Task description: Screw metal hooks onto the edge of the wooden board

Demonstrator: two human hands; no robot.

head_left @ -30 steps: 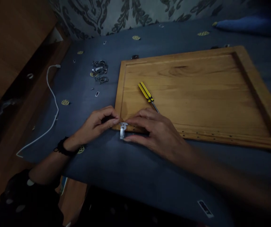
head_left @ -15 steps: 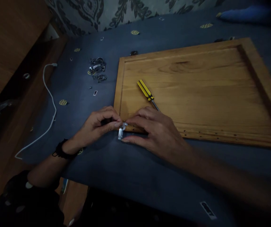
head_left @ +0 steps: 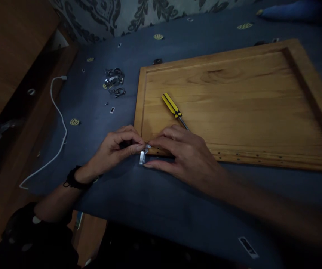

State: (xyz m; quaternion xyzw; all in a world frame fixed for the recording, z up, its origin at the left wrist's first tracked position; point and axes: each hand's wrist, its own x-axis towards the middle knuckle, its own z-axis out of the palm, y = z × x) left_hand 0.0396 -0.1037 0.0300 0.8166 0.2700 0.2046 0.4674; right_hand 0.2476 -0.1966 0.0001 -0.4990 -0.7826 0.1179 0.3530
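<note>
A small shiny metal bracket (head_left: 142, 157) stands at the near left corner of a wooden panel (head_left: 214, 101). My right hand (head_left: 187, 157) grips it, with the thumb at its lower end and the index finger by its upper end. Over the top of the bracket, the thumb and index finger of my left hand (head_left: 121, 147) are pinched together; whatever lies between them is too small or hidden to make out. A yellow and black screwdriver (head_left: 172, 105) rests on the panel beyond my right hand, its tip hidden behind that hand.
Several metal brackets (head_left: 114, 79) lie in a pile at the left, with a loose screw (head_left: 106, 104) nearby. A white cable (head_left: 62, 119) curves along the left side of the blue tablecloth (head_left: 149, 209). Dark holes line the panel's near edge. A blue object (head_left: 292, 11) lies far right.
Both hands stay at the bracket in nearly the same pose. The whole view has shifted slightly; nothing has been picked up or put down.
</note>
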